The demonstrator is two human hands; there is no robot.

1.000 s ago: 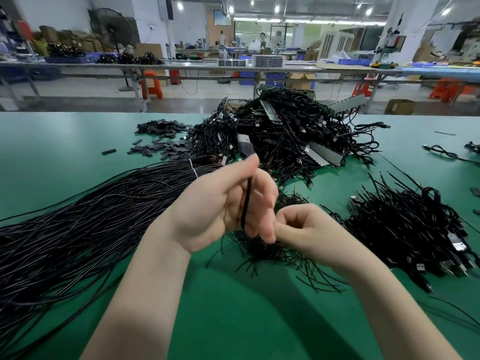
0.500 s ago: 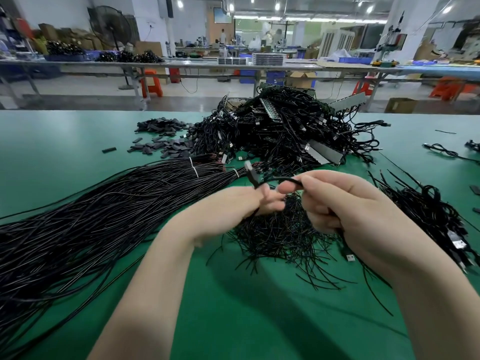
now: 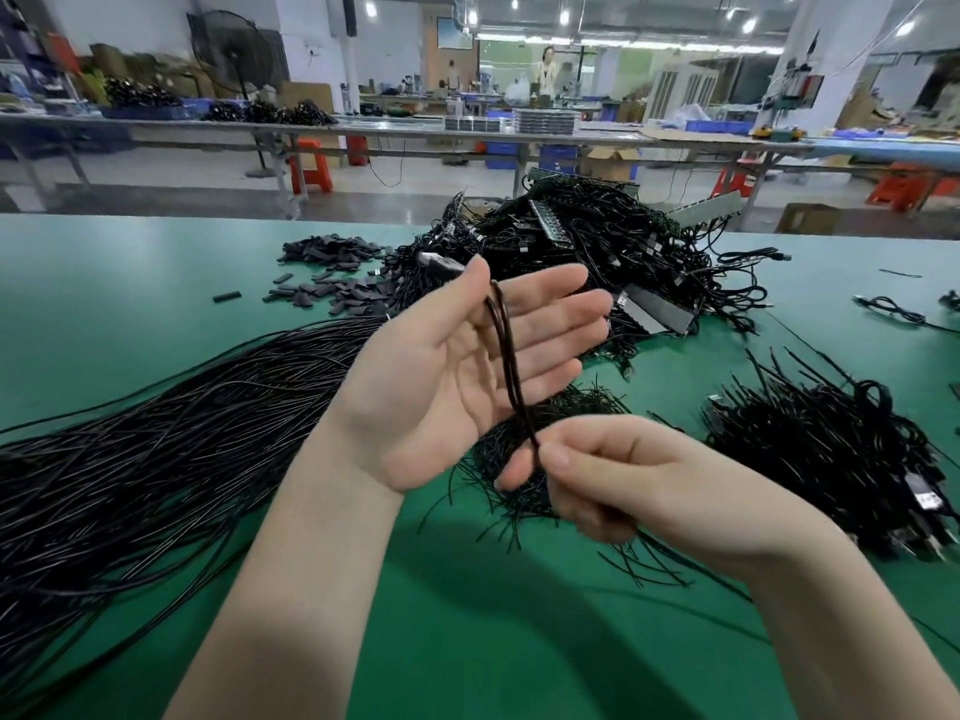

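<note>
My left hand (image 3: 441, 387) is held up wide open, palm turned to the right, fingers straight and the thumb pointing up. A black cable (image 3: 506, 356) hooks through the gap between thumb and forefinger and runs doubled down across the palm; its plug (image 3: 440, 262) pokes out behind the thumb. My right hand (image 3: 623, 480) sits just below, pinching the two strands between thumb and forefinger, with the other fingers curled in. So the cable is in the air between both hands, above the green table (image 3: 130, 283). Under the hands lies a tuft of short wires (image 3: 582, 402). A long bundle (image 3: 156, 449) stretches off to the left, a cable pile (image 3: 831, 433) lies to the right, and a big tangled heap (image 3: 597, 252) sits behind, with dark flat scraps (image 3: 332, 293) just left of it.
</note>
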